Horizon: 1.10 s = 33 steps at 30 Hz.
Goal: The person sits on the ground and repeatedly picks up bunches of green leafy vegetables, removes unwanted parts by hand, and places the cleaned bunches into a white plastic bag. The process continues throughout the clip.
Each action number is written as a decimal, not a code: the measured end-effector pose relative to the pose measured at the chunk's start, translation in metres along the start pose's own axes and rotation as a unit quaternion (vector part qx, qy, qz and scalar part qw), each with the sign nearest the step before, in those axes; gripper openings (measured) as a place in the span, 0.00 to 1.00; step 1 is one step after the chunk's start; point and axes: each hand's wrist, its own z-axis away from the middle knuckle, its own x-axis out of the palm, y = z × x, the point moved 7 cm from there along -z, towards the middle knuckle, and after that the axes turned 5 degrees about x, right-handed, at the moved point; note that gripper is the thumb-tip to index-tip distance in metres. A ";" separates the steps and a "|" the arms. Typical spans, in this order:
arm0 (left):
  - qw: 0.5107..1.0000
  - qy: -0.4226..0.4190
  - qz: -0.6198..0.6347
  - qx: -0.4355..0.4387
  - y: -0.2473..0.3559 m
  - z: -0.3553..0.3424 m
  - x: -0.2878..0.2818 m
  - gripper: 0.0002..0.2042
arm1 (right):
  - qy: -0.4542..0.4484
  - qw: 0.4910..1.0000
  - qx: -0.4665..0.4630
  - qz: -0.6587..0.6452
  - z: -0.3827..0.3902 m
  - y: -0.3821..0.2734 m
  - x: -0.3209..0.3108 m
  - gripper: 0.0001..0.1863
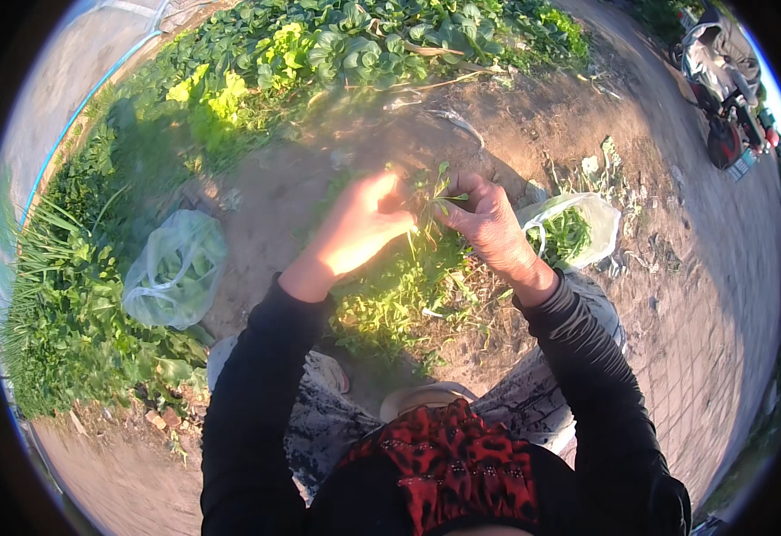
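Both my hands meet over a patch of low green plants (390, 299) growing in bare soil. My left hand (359, 223) and my right hand (488, 223) both pinch a small leafy green sprig (432, 198) between their fingertips, held just above the ground. Black sleeves cover both forearms. An open clear plastic bag with cut greens (569, 234) lies on the soil right beside my right hand. A second, knotted plastic bag of greens (176, 268) lies to the left, well apart from my left hand.
A bed of broad-leaved plants (355, 45) runs along the top, tall grassy leaves (51, 295) line the left edge. A dirt path (703, 295) lies to the right, with a parked vehicle (725, 80) at the top right. My shoes (328, 371) stand below the plants.
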 end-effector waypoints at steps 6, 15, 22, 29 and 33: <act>0.974 -0.009 -0.220 0.049 0.013 0.003 -0.006 0.10 | 0.075 0.989 -0.060 0.116 0.004 -0.014 -0.007 0.07; 0.974 -0.037 0.206 -0.083 -0.017 0.009 -0.010 0.18 | 0.056 0.991 -0.027 -0.120 0.004 -0.009 -0.017 0.07; 0.984 -0.055 -0.144 -0.086 -0.052 0.001 -0.025 0.07 | 0.093 0.989 -0.100 0.064 0.007 -0.020 -0.024 0.06; 0.909 -0.057 -0.414 0.003 -0.092 0.015 -0.031 0.05 | 0.052 0.982 -0.048 -0.176 0.005 -0.020 -0.043 0.08; 0.839 -0.158 -0.511 -0.099 -0.128 0.020 -0.029 0.06 | 0.033 0.963 -0.054 -0.261 0.006 -0.025 -0.046 0.08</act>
